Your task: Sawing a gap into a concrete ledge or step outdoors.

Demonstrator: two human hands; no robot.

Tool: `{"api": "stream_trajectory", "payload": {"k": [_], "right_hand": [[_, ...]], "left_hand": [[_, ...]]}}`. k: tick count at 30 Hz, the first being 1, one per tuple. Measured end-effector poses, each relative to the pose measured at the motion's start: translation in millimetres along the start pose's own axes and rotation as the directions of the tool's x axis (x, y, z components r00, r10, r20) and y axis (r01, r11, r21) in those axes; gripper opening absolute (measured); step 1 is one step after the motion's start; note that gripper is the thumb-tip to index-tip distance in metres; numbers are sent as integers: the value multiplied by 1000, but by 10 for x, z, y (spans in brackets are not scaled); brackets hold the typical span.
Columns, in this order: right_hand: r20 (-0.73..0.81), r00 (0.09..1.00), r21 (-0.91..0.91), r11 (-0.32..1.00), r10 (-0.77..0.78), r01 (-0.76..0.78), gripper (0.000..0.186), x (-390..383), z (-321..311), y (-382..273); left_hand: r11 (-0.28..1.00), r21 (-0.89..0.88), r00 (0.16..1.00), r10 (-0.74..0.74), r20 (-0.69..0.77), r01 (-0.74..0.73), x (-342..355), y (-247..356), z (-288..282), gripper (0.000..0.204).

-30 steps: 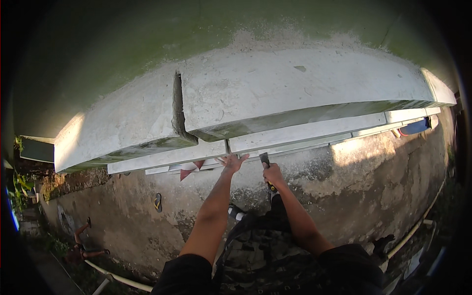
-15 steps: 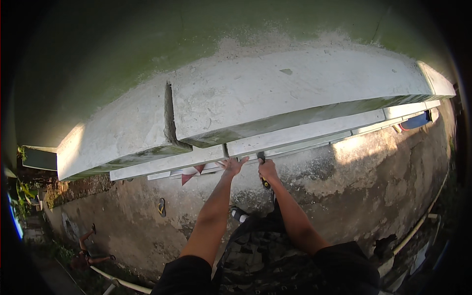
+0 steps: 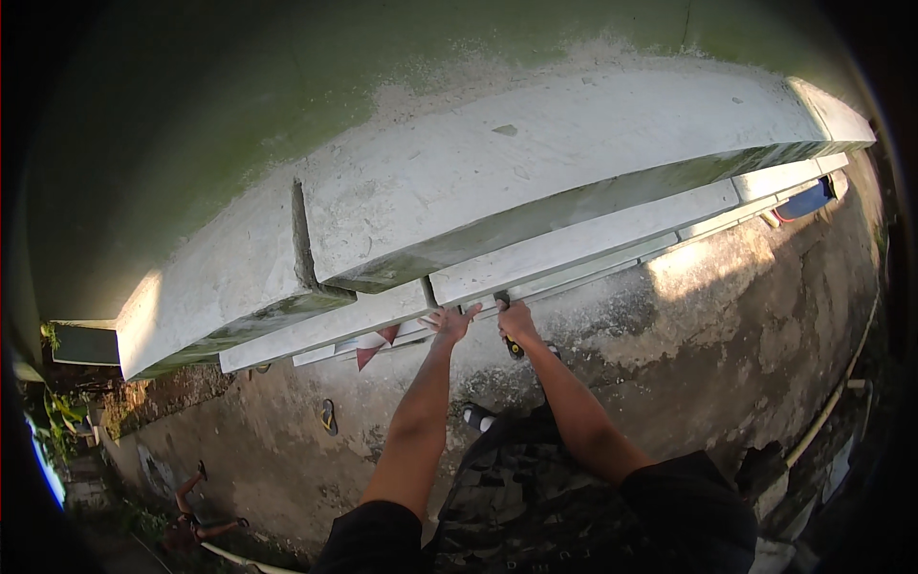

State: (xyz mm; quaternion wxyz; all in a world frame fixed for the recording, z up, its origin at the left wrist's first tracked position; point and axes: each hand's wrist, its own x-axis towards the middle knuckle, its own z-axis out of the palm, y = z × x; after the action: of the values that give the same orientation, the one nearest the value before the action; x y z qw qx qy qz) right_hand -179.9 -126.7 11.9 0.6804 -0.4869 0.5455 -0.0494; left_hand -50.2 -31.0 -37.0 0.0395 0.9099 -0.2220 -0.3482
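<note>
My left hand (image 3: 449, 322) has its fingers spread against the edge of a lower white concrete ledge (image 3: 583, 234), just below a gap in it. My right hand (image 3: 514, 321), to the right of it, is closed around a hand tool (image 3: 515, 348) with a black and yellow handle, like a scraper; its head is at the ledge's edge and hard to make out. Above is a wider white ledge (image 3: 564, 124) with a dark slot on the left. Red and white triangular pieces (image 3: 371, 354) lie to the left of my left hand.
A green wall (image 3: 220, 115) rises behind the ledges. A sandal (image 3: 329, 417) lies on the weathered concrete floor (image 3: 669, 364). Another person (image 3: 186, 521) is at the lower left, near a pale pipe (image 3: 244, 560). A blue object (image 3: 803, 203) lies at the far right; plants grow at left.
The view has rotated slightly, the right side of the ledges rising. My right hand has moved up and left with the tool, closer to the ledge's edge and my left hand.
</note>
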Motion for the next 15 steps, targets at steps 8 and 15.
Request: {"api": "stream_trajectory", "payload": {"k": [8, 15], "right_hand": [[28, 999, 23, 999, 23, -24, 39, 30, -63, -38], [50, 992, -11, 993, 119, -119, 36, -98, -125, 75]], "left_hand": [[1000, 3, 1000, 17, -12, -17, -54, 62, -63, 110], [1000, -22, 1000, -6, 1, 6, -35, -19, -69, 108]]}}
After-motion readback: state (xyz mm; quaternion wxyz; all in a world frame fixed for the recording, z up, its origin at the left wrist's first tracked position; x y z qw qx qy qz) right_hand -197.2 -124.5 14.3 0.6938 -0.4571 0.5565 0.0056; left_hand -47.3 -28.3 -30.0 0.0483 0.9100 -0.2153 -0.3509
